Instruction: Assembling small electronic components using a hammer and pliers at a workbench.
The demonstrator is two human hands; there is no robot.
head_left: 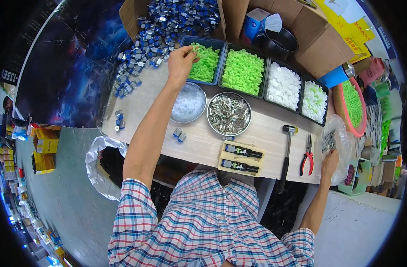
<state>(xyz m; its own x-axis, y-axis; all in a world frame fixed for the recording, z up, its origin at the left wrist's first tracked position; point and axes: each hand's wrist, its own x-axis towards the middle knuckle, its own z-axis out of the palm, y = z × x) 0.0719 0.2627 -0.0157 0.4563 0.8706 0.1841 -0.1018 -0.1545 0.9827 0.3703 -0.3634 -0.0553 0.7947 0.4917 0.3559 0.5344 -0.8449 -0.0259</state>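
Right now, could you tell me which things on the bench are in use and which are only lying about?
In use:
left hand picking from green parts tray
right hand on clear bag

Lying about:
hammer
red pliers
bowl of metal pins

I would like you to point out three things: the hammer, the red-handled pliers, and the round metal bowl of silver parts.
hammer [286,151], head view, on the upper part of its dark handle.
red-handled pliers [306,161], head view, on the red handles.
round metal bowl of silver parts [211,126], head view, on its lower left rim.

Head view, down over workbench [212,142]
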